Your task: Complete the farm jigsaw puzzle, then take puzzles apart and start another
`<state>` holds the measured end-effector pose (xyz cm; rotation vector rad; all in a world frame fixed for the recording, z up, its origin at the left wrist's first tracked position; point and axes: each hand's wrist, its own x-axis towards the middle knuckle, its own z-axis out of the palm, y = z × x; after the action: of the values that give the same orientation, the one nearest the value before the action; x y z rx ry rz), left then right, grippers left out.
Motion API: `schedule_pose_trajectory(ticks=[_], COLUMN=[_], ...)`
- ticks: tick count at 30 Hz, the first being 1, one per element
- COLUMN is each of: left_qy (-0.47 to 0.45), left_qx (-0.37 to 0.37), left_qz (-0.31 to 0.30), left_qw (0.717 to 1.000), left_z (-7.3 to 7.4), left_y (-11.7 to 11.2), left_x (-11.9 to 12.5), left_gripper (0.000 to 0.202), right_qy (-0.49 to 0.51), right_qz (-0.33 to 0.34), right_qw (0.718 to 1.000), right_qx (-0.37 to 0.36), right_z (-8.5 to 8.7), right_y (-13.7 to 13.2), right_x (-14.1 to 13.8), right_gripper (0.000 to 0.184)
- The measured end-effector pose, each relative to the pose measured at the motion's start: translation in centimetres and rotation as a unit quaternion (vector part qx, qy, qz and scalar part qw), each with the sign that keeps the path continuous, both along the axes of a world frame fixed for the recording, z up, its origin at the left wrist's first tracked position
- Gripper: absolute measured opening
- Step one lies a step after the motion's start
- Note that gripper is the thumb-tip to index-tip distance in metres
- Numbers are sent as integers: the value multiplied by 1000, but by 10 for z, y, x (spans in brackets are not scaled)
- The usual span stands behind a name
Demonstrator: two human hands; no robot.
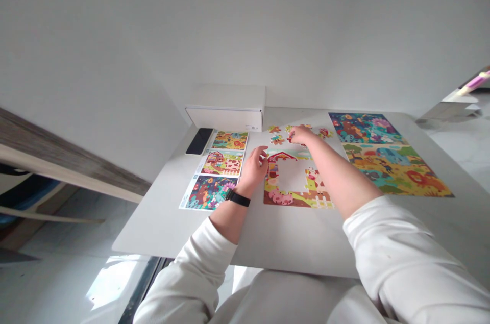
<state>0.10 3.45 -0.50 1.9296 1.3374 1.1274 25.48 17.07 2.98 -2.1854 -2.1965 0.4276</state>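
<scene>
While its middle gapes, the flat card jigsaw (281, 197) sits midway across the smooth tabletop (283, 242). At its far left corner, the left hand (254, 168) has its grip loosely parted, seemingly empty. Farther off, the right hand (300, 135) bunches over knobbed loose pieces (276, 139), perhaps spread so each shows; whether its grip holds one, I cannot tell. A printed sheet (222, 164) lies left, likely for reference.
</scene>
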Motion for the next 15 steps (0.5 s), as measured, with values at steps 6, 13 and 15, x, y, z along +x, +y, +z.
schedule_pose_trajectory(ticks=[6,13,15], left_qy=[-2,12,18], left_qx=[1,-6,-2], left_qz=[-7,-7,-2], left_qw=[1000,1000,1000], left_z=[-2,2,4], left_y=[0,-1,-3], left_x=[1,3,4], left_gripper=[45,43,41], right_qy=[4,214,320], right_qz=[86,58,33], right_qw=[995,968,940], right_qx=[45,120,115], right_z=[-7,-1,2], right_y=[1,-20,-36], right_x=[4,23,27], right_gripper=[50,38,40])
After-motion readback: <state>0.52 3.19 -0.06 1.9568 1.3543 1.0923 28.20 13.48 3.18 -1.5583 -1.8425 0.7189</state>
